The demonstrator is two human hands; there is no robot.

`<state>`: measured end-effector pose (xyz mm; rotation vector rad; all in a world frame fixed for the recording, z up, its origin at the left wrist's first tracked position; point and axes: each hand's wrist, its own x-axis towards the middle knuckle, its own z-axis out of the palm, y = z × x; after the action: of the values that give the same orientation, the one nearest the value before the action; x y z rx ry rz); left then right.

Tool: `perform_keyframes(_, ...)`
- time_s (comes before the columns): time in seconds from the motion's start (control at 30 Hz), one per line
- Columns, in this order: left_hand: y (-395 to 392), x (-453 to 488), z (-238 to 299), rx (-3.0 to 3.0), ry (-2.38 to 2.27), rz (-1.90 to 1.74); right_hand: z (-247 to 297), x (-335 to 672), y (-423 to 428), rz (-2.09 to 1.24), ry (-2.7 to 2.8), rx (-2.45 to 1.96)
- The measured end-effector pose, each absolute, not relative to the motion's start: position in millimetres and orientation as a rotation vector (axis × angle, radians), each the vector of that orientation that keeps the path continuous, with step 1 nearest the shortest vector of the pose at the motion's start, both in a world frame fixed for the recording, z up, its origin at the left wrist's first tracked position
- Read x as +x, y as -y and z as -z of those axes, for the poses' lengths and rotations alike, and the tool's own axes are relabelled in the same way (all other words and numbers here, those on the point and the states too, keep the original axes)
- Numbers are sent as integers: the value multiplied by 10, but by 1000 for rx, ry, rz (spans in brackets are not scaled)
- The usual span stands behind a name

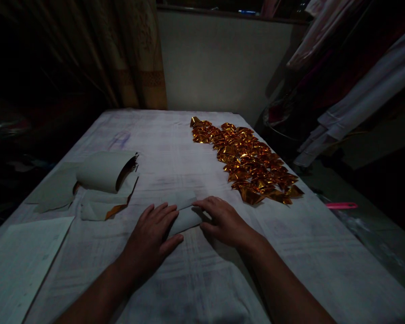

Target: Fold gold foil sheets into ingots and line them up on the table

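A pale grey sheet of foil-like paper (185,219), folded over on itself, lies on the cloth-covered table between my two hands. My left hand (158,225) lies flat on its left end, fingers stretched out and thumb apart at the near edge. At the right end, my right hand (221,219) has bent fingers, with the index fingertip on the upper fold and the thumb near the lower edge; it grips the paper there. To the right, beyond my hands, spread many folded shiny gold foil pieces (246,157).
Curled grey sheets (101,171) with gold undersides lie at the left. A flat white paper (20,265) is at the near left of the table (155,135). Past the right edge are a pink-handled object (341,205) and hanging clothes (367,99); a curtain (138,54) hangs behind.
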<state>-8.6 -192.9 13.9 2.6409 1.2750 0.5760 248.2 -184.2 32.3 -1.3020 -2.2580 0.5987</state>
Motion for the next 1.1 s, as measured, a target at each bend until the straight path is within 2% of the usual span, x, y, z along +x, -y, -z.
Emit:
perform_keyframes(0.13, 1929, -93, -142, 2657, -1259, -599, -276, 2430, 1836, -321, 2367, -1300)
perform_keyframes(0.23, 1923, -93, -141, 2660, -1257, -630, -324, 2402, 1853, -257, 2399, -1274)
perform_keyframes(0.7, 1900, -166, -242, 2586, -1243, -627, -288, 2381, 1828, -336, 2408, -1121)
perform_keyframes(0.9, 1869, -89, -302, 2410, -1386, -711, -120, 2309, 1751, -441, 2120, -1287)
perform_keyframes(1.1, 1873, -62, -247, 2487, -1474, -820, -92, 2171, 1720, -371, 2013, -1451)
